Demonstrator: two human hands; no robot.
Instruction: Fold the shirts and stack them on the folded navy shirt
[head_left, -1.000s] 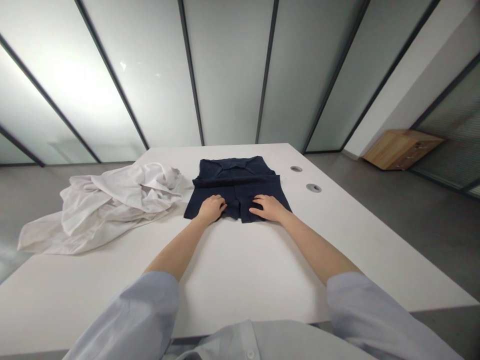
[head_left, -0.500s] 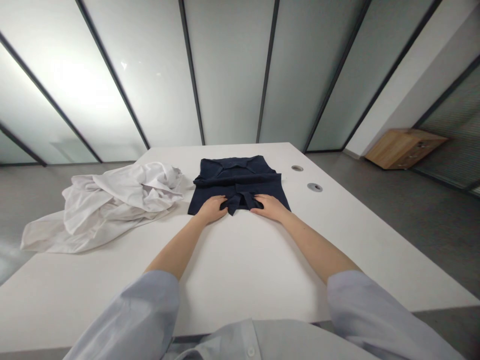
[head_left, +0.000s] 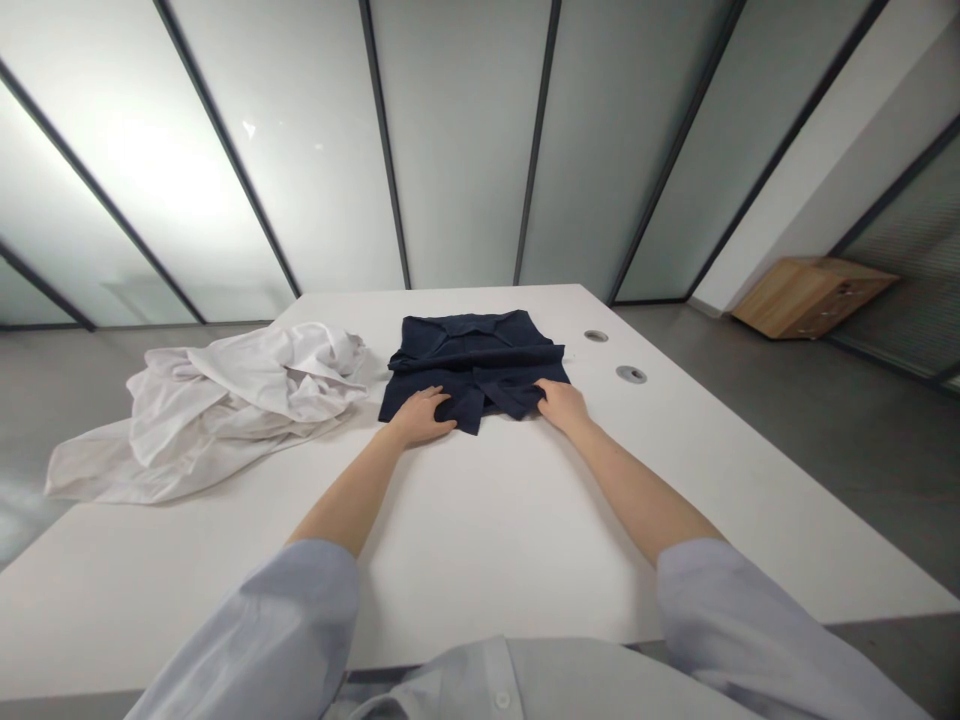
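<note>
A dark navy shirt lies folded on the white table in front of me, with a raised fold across its middle. Two pointed collar-like flaps spread at its near edge. My left hand rests on the near left part of the cloth, fingers stretched out and thumb apart. At the near right side, my right hand has its fingers closed on the edge of the shirt; its fingertips are partly hidden by the cloth.
A crumpled heap of white cloth lies on the left of the table, partly over its edge. Two round cable grommets sit on the right side. Frosted glass panels stand behind; a wooden cabinet is on the floor at right.
My right hand has moved to the right, from the collar to the near right edge of the shirt. The flaps now lie flatter and wider apart. My left hand has shifted slightly left.
</note>
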